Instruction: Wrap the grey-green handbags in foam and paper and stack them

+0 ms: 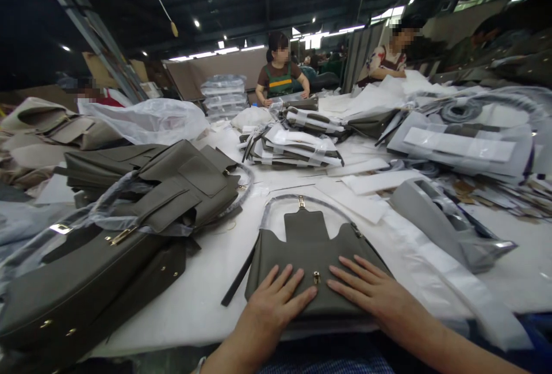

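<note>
A dark olive handbag point(276, 253) lies flat at the table's near edge, its flap point(306, 227) turned up away from me. My left hand point(276, 305) rests on the bag's lower left front, fingers spread. On the lower right front lies my right hand point(375, 290), its fingers also apart. Between the two hands shows a small gold clasp point(317, 277). The bag's handle point(276, 204), wrapped in clear plastic, arches beyond the flap, and a dark strap point(241, 273) sticks out at the left.
More olive bags point(95, 276) are heaped on the left. A grey tape dispenser point(440, 224) and white paper strips point(452, 282) lie right. Wrapped bags point(297, 144) are stacked ahead on the white table point(172, 311). People point(280, 72) stand across it.
</note>
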`<state>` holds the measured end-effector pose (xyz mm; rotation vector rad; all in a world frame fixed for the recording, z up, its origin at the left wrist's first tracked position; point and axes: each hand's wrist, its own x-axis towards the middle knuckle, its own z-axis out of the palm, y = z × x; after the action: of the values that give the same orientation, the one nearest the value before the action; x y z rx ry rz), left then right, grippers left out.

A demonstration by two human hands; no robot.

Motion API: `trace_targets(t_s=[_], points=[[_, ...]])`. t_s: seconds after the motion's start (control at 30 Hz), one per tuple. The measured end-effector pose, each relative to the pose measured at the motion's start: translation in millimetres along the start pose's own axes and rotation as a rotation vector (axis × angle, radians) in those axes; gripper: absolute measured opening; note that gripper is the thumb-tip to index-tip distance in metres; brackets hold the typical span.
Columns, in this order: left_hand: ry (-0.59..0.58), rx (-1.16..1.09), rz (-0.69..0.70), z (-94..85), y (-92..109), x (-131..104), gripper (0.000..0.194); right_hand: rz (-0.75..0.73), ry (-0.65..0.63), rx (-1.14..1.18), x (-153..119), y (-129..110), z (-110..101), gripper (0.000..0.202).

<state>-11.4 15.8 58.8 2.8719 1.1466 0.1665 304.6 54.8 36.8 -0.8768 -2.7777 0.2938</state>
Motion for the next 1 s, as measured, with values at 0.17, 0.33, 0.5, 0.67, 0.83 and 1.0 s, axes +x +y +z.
trace_targets(t_s=[0.17, 0.33, 0.5, 0.67, 0.83, 1.0], points=[[-0.036, -0.045, -0.046, 6.6, 11.7, -5.1, 0.087, 0.060, -0.103, 0.035, -8.7, -8.9, 3.7, 0.077], [0.050, 0.019, -0.122, 14.1, 29.5, 4.6, 0.114, 0.092, -0.150, 0.093, -1.6, -13.4, -12.5, 0.071], [0.259, 0.159, -0.051, 35.2, 26.8, 1.4, 0.096, 0.200, -0.060, 0.083, 37.2, -16.8, -20.6, 0.030], [0.519, 0.424, -0.038, 50.0, 20.5, 7.7, 0.083, 0.053, 0.002, -0.061, 80.7, -21.5, -12.7, 0.010], [0.876, 0.445, -0.131, 64.5, 23.7, 29.0, 0.065, -0.016, -0.007, -0.183, 92.1, -26.0, -2.4, 0.023], [0.976, 0.317, -0.262, 104.1, 25.2, 38.9, 0.057, 0.328, -0.127, -0.253, 98.8, -39.5, 1.4, 0.035]])
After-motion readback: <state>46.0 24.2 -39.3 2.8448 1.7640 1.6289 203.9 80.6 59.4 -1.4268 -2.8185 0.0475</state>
